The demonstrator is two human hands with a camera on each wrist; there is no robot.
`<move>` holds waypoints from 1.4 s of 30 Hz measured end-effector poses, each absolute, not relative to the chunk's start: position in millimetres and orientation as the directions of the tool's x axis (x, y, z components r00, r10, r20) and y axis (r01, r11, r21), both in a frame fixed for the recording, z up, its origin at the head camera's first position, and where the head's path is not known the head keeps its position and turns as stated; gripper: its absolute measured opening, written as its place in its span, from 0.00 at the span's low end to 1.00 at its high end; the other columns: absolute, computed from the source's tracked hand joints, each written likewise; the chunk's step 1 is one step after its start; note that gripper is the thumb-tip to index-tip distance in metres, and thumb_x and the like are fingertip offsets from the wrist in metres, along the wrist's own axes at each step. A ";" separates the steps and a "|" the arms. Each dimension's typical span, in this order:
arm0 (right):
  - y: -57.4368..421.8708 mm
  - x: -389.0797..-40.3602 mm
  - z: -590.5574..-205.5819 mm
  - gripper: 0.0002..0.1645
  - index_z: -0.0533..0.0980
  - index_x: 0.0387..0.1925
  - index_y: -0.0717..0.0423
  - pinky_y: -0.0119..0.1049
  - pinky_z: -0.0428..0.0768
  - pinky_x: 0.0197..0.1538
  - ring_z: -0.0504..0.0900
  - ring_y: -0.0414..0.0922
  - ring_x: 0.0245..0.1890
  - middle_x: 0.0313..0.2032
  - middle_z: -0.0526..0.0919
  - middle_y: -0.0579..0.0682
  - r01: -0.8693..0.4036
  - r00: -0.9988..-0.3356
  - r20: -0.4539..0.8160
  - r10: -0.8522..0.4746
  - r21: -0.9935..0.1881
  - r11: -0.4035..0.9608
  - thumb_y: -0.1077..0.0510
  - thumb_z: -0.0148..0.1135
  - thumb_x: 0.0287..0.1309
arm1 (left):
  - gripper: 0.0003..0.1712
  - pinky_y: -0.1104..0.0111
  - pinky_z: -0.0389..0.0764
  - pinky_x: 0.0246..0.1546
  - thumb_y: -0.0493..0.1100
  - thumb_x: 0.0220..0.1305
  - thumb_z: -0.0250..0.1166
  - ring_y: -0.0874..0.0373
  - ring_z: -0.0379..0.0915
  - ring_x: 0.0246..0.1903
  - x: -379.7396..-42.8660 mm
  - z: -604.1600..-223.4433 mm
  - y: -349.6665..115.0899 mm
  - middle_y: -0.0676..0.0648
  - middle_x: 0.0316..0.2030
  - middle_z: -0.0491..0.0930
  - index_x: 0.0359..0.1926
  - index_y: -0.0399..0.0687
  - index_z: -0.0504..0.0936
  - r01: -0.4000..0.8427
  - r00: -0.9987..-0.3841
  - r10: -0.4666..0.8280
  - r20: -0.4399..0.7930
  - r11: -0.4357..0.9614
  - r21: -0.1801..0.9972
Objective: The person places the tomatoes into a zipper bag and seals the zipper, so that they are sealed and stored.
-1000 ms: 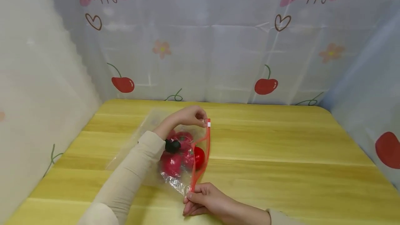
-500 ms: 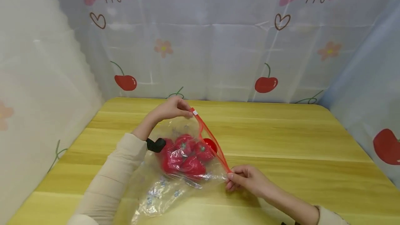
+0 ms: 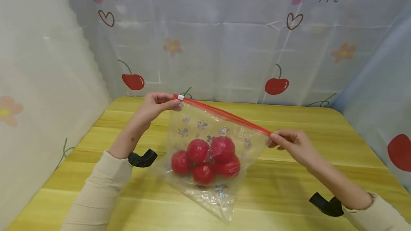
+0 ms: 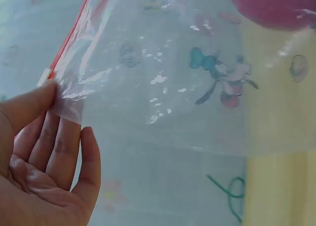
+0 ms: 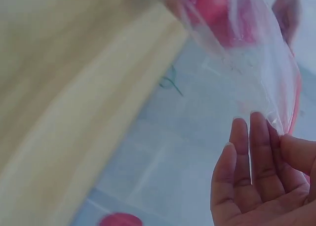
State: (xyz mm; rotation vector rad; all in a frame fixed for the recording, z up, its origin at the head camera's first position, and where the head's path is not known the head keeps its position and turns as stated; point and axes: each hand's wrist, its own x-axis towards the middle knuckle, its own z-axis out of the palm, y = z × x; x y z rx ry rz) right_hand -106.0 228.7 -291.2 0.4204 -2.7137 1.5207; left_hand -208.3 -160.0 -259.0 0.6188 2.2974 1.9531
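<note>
A clear zip bag (image 3: 218, 122) printed with small cartoon figures hangs stretched between both hands in the head view. Several red, round tomatoes (image 3: 197, 151) are bunched in its lower half. Along its top runs a red zip strip (image 3: 224, 114), sloping down to the right, with a white slider (image 3: 181, 97) at the left end. My left hand (image 3: 155, 107) pinches that corner beside the slider, thumb against the film in the left wrist view. The opposite corner is pinched by my right hand (image 3: 293, 144); its other fingers extend loosely in the right wrist view.
A yellow wood-grain table (image 3: 321, 131) lies beneath the bag. Pale curtains (image 3: 221, 45) with cherry, flower and "happy" prints stand behind and at both sides. Black wrist devices (image 3: 142, 158) sit on both forearms.
The bag has swung from lying sideways to hanging from its zip strip, tomatoes below. My left hand moved left and up; my right hand moved right and up, both keeping their corners.
</note>
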 end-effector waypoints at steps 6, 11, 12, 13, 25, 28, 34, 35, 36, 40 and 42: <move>238.8 -110.3 -244.8 0.17 0.80 0.41 0.65 0.25 0.74 0.40 0.77 0.39 0.37 0.35 0.83 0.49 -0.329 -0.944 0.268 -0.190 -0.762 0.558 0.55 0.52 0.68 | 0.05 0.63 0.75 0.46 0.33 0.59 0.65 0.54 0.81 0.31 -186.0 -232.5 -157.7 0.45 0.29 0.84 0.36 0.37 0.85 0.407 -0.871 0.277 0.405 -0.052 0.912; 238.1 -122.9 -215.7 0.18 0.80 0.40 0.65 0.25 0.72 0.39 0.75 0.41 0.37 0.34 0.82 0.44 -0.353 -0.928 0.355 -0.112 -0.744 0.567 0.53 0.54 0.66 | 0.05 0.64 0.74 0.48 0.31 0.58 0.65 0.54 0.81 0.32 -182.1 -217.4 -157.2 0.44 0.30 0.84 0.36 0.37 0.86 0.448 -0.852 0.249 0.461 -0.109 0.887; 237.4 -126.0 -211.3 0.18 0.80 0.40 0.64 0.25 0.72 0.39 0.75 0.42 0.37 0.34 0.82 0.42 -0.346 -0.929 0.356 -0.096 -0.753 0.560 0.52 0.54 0.66 | 0.05 0.64 0.73 0.48 0.32 0.58 0.65 0.54 0.81 0.32 -182.5 -215.9 -157.2 0.44 0.30 0.84 0.36 0.38 0.86 0.446 -0.854 0.244 0.460 -0.114 0.888; 236.6 -128.9 -207.7 0.19 0.80 0.41 0.64 0.25 0.72 0.40 0.75 0.41 0.38 0.34 0.82 0.41 -0.337 -0.931 0.356 -0.077 -0.762 0.553 0.51 0.54 0.66 | 0.05 0.64 0.73 0.49 0.32 0.58 0.65 0.54 0.81 0.33 -182.5 -215.0 -157.3 0.44 0.30 0.84 0.36 0.38 0.86 0.443 -0.856 0.241 0.458 -0.117 0.889; 237.7 -140.1 -213.2 0.12 0.79 0.36 0.60 0.22 0.73 0.43 0.76 0.39 0.38 0.33 0.80 0.44 -0.361 -0.932 0.346 -0.105 -0.881 0.305 0.57 0.54 0.66 | 0.07 0.62 0.72 0.50 0.33 0.62 0.62 0.54 0.81 0.35 -169.9 -226.0 -156.8 0.45 0.31 0.84 0.39 0.38 0.85 0.451 -0.854 0.211 0.476 -0.159 0.878; 236.5 -141.1 -219.3 0.11 0.78 0.35 0.60 0.22 0.73 0.43 0.76 0.40 0.38 0.34 0.79 0.46 -0.351 -0.936 0.336 -0.103 -0.911 0.219 0.56 0.55 0.65 | 0.08 0.63 0.73 0.48 0.32 0.62 0.61 0.54 0.81 0.34 -167.2 -233.4 -155.5 0.45 0.31 0.84 0.38 0.39 0.86 0.443 -0.854 0.201 0.479 -0.202 0.874; 223.8 -146.9 -220.5 0.13 0.78 0.44 0.57 0.23 0.71 0.47 0.75 0.39 0.43 0.38 0.80 0.43 -0.385 -0.909 0.416 0.021 -0.859 0.337 0.54 0.56 0.64 | 0.09 0.62 0.77 0.43 0.29 0.61 0.61 0.54 0.82 0.31 -164.6 -238.6 -144.5 0.44 0.29 0.84 0.35 0.41 0.87 0.459 -0.860 0.066 0.506 -0.335 0.823; 219.5 -146.3 -219.5 0.13 0.78 0.46 0.57 0.25 0.70 0.49 0.75 0.38 0.44 0.39 0.80 0.44 -0.412 -0.886 0.462 0.040 -0.825 0.388 0.55 0.56 0.64 | 0.10 0.61 0.77 0.43 0.28 0.61 0.61 0.53 0.82 0.31 -164.5 -239.2 -142.6 0.44 0.29 0.84 0.35 0.41 0.87 0.460 -0.862 0.045 0.504 -0.348 0.817; 214.2 -145.4 -218.1 0.14 0.77 0.49 0.58 0.25 0.69 0.49 0.75 0.38 0.44 0.40 0.81 0.46 -0.452 -0.855 0.516 0.043 -0.783 0.427 0.57 0.57 0.64 | 0.10 0.60 0.77 0.43 0.27 0.60 0.61 0.53 0.82 0.31 -164.4 -239.6 -140.9 0.43 0.29 0.84 0.35 0.41 0.87 0.461 -0.864 0.028 0.503 -0.358 0.812; 180.0 -139.6 -209.1 0.17 0.76 0.52 0.60 0.31 0.68 0.50 0.75 0.38 0.45 0.44 0.81 0.50 -0.621 -0.695 0.715 -0.072 -0.547 0.562 0.64 0.59 0.61 | 0.08 0.59 0.76 0.43 0.28 0.60 0.61 0.52 0.82 0.32 -163.6 -241.7 -138.7 0.42 0.30 0.84 0.36 0.38 0.86 0.472 -0.864 -0.004 0.503 -0.356 0.807; 155.3 -137.5 -203.7 0.16 0.77 0.51 0.59 0.34 0.70 0.50 0.76 0.40 0.46 0.44 0.82 0.50 -0.687 -0.644 0.741 -0.188 -0.452 0.569 0.63 0.61 0.60 | 0.08 0.59 0.76 0.43 0.27 0.60 0.61 0.51 0.82 0.32 -162.4 -243.5 -138.5 0.42 0.31 0.84 0.36 0.38 0.86 0.471 -0.865 -0.011 0.502 -0.360 0.805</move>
